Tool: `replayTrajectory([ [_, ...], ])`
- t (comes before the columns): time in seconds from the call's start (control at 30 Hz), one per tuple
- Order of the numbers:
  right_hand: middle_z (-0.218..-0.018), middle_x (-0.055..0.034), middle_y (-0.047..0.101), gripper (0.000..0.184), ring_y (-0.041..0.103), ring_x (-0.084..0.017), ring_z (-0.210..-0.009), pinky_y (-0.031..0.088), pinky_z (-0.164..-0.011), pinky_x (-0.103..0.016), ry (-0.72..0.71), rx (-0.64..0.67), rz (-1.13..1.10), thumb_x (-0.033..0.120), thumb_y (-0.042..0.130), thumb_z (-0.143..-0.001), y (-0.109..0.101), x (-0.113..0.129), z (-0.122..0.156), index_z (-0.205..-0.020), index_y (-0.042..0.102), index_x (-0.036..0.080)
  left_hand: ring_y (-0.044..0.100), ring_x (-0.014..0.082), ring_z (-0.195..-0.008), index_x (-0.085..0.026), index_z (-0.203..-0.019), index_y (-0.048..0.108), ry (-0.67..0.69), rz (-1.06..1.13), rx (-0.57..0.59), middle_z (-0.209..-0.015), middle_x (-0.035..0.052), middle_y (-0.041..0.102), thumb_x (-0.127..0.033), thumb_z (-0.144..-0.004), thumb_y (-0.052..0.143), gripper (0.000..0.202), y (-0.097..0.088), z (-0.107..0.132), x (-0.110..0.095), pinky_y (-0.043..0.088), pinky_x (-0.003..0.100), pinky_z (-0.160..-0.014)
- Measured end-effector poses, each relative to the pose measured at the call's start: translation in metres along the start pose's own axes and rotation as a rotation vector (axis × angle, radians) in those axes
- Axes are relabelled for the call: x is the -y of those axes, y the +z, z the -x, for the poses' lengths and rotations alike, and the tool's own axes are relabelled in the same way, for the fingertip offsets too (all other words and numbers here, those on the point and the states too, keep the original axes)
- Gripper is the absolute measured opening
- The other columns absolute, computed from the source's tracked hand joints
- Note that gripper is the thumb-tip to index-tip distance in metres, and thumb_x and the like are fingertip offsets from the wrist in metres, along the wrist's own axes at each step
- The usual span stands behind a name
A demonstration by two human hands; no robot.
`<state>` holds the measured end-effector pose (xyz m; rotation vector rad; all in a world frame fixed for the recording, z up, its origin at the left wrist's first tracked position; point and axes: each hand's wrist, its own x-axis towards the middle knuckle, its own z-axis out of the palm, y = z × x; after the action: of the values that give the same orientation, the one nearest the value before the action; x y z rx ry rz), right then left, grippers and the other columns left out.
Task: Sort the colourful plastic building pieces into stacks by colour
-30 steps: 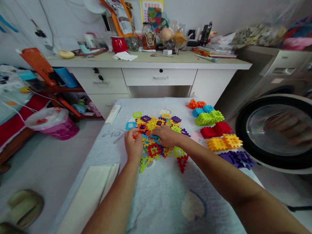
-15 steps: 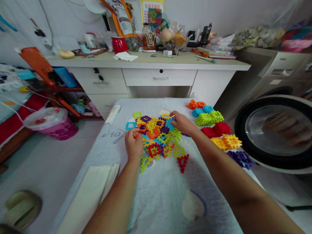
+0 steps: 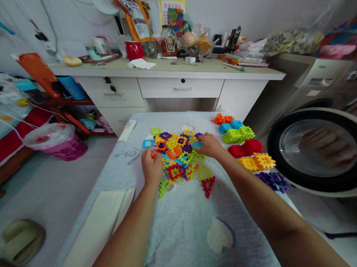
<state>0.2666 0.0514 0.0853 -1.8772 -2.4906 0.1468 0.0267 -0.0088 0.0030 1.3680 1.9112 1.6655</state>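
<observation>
A heap of small toothed plastic pieces (image 3: 179,155) in many colours lies on a pale blue towel-covered surface (image 3: 189,220). My left hand (image 3: 152,166) rests on the heap's left edge, fingers curled on an orange piece. My right hand (image 3: 209,145) sits on the heap's right side, fingers bent down and pinching a blue piece. To the right lie sorted stacks: orange (image 3: 223,118), blue (image 3: 231,125), green (image 3: 237,134), red (image 3: 246,148), yellow (image 3: 256,161) and purple (image 3: 273,180). A red triangle piece (image 3: 208,185) lies apart at the heap's near edge.
A white desk (image 3: 176,84) with drawers and clutter stands behind the surface. A washing machine door (image 3: 320,150) is at the right. A pink bin (image 3: 57,142) sits on the floor at left. A folded cream cloth (image 3: 96,229) lies on the surface's left edge, slippers (image 3: 19,239) below.
My right hand moved from the heap's middle to its far right edge, then back a little towards the middle. My left hand has stayed at the left edge.
</observation>
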Motion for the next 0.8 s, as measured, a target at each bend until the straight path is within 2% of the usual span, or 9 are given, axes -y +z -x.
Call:
replayTrajectory([
  [0.1,-0.113,-0.0176,0.068,0.031,0.064,-0.028,-0.101,0.049,-0.085,-0.032,-0.013,0.028,0.022,0.037,0.065,-0.085,0.001,0.001,-0.001,-0.108,0.071,0.016,0.06,0.0204,-0.102,-0.022,-0.093,0.066,0.0,0.003,-0.004,-0.101,0.0032,0.062,-0.017,-0.075,0.057,0.021,0.0,0.0,0.001,0.045,0.036,-0.102],
  [0.3,-0.112,-0.0203,0.067,0.035,0.065,-0.029,-0.101,0.049,-0.086,-0.032,-0.041,0.049,0.01,0.033,0.065,-0.084,0.0,-0.001,-0.003,-0.111,0.069,0.012,0.059,0.0206,-0.104,-0.023,-0.094,0.067,0.007,0.006,0.001,-0.103,0.0032,0.063,-0.016,-0.074,0.058,0.023,0.0,0.0,0.002,0.044,0.037,-0.103],
  [0.47,-0.114,-0.0185,0.068,0.041,0.065,-0.026,-0.102,0.048,-0.088,-0.031,-0.043,0.061,-0.043,0.04,0.061,-0.088,-0.007,-0.002,-0.005,-0.118,0.067,0.013,0.059,0.0202,-0.105,-0.023,-0.095,0.067,0.006,-0.001,0.005,-0.104,0.0032,0.064,-0.016,-0.075,0.057,0.023,0.0,0.0,0.001,0.044,0.036,-0.103],
  [0.67,-0.116,-0.0187,0.068,0.038,0.065,-0.026,-0.104,0.048,-0.088,-0.03,-0.045,0.09,-0.007,0.028,0.063,-0.085,-0.01,0.001,-0.005,-0.119,0.066,0.012,0.059,0.0201,-0.105,-0.023,-0.095,0.067,-0.001,-0.006,0.0,-0.104,0.0029,0.064,-0.016,-0.075,0.057,0.023,0.0,0.0,0.001,0.044,0.036,-0.103],
  [0.8,-0.119,-0.02,0.066,0.042,0.065,-0.027,-0.106,0.048,-0.088,-0.03,-0.021,0.107,0.015,0.028,0.065,-0.083,-0.009,0.004,-0.007,-0.122,0.065,0.011,0.059,0.02,-0.104,-0.022,-0.095,0.067,-0.001,-0.016,0.009,-0.102,0.0029,0.064,-0.015,-0.074,0.056,0.024,0.0,-0.001,0.0,0.044,0.036,-0.102],
])
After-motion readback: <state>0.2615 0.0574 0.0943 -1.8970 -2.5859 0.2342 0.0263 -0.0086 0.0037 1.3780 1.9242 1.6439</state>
